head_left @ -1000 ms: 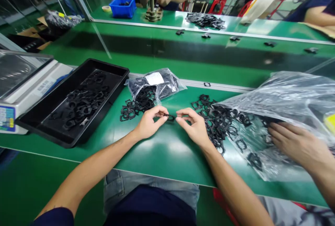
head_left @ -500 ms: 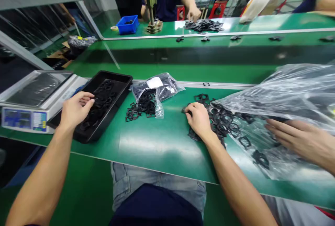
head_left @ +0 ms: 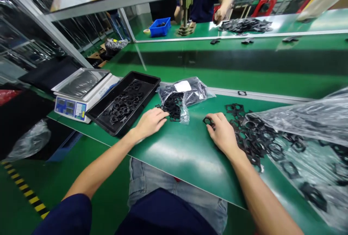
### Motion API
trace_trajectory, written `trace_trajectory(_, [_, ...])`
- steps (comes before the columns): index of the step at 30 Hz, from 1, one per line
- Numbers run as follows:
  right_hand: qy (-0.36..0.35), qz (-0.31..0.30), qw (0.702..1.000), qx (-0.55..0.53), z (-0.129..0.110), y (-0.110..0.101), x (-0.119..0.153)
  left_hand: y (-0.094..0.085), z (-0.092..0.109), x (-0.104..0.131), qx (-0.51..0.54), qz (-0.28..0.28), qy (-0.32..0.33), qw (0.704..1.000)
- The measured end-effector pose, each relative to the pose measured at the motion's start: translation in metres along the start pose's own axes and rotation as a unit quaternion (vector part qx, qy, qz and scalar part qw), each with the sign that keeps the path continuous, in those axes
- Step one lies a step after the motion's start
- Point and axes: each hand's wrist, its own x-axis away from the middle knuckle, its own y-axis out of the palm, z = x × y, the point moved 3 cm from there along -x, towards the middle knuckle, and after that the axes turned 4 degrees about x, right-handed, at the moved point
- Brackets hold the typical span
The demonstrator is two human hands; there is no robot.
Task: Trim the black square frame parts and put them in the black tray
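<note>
Green bench [head_left: 174,148]: R hand [head_left: 223,133] pinches blk ring [head_left: 205,120], partly hidden; L hand [head_left: 150,122] by blk pile [head_left: 174,105], grip unclear, can't tell.

Bright, cool light covers the glossy green tabletop [head_left: 176,149], leaving soft whitish glare across its middle. A broad dark band [head_left: 206,55], shadow or reflection, crosses the flat green surface [head_left: 163,72] behind it. Fine highlights streak the large crumpled transparent plastic bag [head_left: 310,115], while the loose flat black plastic ring-shaped parts [head_left: 252,139] merge with little detail. Dark shiny sheeting [head_left: 78,33] at left looks dim and smeared; wide-angle stretching bends the edges, and focus is slightly soft throughout
</note>
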Motion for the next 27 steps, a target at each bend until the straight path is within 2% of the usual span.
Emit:
trace_trajectory(3, [-0.004, -0.009, 1.0, -0.016, -0.001, 0.002, 0.001, 0.028, 0.018, -0.021, -0.026, -0.032, -0.003, 0.999])
trace_trajectory(6, [0.003, -0.01, 1.0, -0.022, -0.002, 0.001, 0.004, 0.038, 0.021, -0.024, -0.036, -0.05, -0.002, 0.998])
trace_trajectory(13, [0.018, -0.059, 0.997, 0.05, -0.014, 0.001, 0.01, 0.024, 0.011, 0.021, 0.064, -0.047, -0.003, 0.997])
trace_trajectory(17, [0.006, -0.067, 0.997, 0.033, -0.023, 0.005, 0.012, 0.015, 0.013, 0.029, 0.13, -0.058, -0.025, 0.99])
trace_trajectory(20, [-0.005, -0.053, 0.998, -0.04, -0.028, 0.006, 0.012, 0.008, 0.015, 0.023, 0.165, -0.033, -0.058, 0.984])
trace_trajectory(23, [0.014, -0.031, 0.985, -0.168, -0.03, 0.006, 0.01, 0.002, 0.013, 0.016, 0.227, 0.037, -0.118, 0.966])
trace_trajectory(25, [0.052, -0.022, 0.961, -0.272, -0.029, 0.006, 0.01, 0.002, 0.013, 0.01, 0.295, 0.074, -0.155, 0.94])
trace_trajectory(27, [0.104, -0.022, 0.921, -0.375, -0.028, 0.008, 0.01, 0.004, 0.018, 0.002, 0.37, 0.099, -0.173, 0.907])
